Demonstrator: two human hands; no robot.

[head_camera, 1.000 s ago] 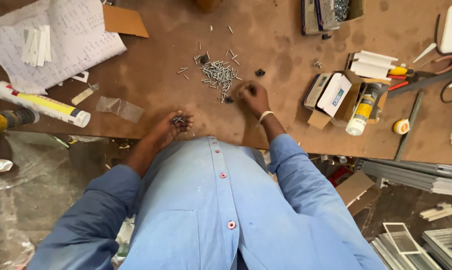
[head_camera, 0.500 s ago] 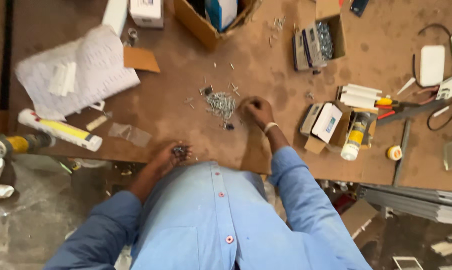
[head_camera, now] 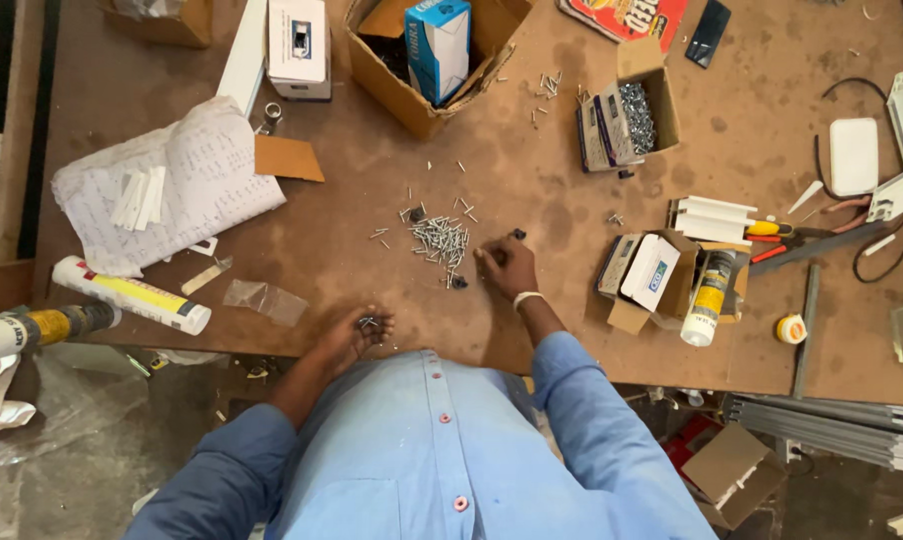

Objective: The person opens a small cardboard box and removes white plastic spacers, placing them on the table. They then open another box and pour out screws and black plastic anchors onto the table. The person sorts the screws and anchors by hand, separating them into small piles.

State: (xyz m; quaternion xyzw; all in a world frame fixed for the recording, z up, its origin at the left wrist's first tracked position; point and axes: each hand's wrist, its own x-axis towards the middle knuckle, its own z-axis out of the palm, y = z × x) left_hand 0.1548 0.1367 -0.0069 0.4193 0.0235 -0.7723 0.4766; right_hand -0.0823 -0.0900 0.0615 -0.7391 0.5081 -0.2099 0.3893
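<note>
Workbench (head_camera: 372, 210): brown board top, worn and stained, seen from overhead; grey floor below its near edge.

Screws (head_camera: 440, 240): loose silver pile at mid-bench, strays scattered around it, a few dark pieces at its near edge.

Right hand (head_camera: 505, 268): knuckles up on the bench just right of the pile, fingertips curled down at the dark pieces; whether it pinches one cannot be told. Pale band on the wrist.

Left hand (head_camera: 357, 335): at the near edge of the bench, palm up and cupped, a small cluster of dark screws lying in it. Well apart from the right hand.

Shirt (head_camera: 422, 460): light blue, buttoned, long sleeves.

Paper sheet (head_camera: 167, 190): left side, crumpled, white strips lying on it.

Sealant tube (head_camera: 130, 294): white and yellow, lying near the left front edge.

Open carton (head_camera: 412, 105): far centre, a blue box standing in it.

Small screw box (head_camera: 640, 105): right of the carton, flap open, silver screws inside.

White bottle (head_camera: 709, 298): right, beside a low cardboard box.

Tape roll (head_camera: 791, 329): small, near the right front edge.
</note>
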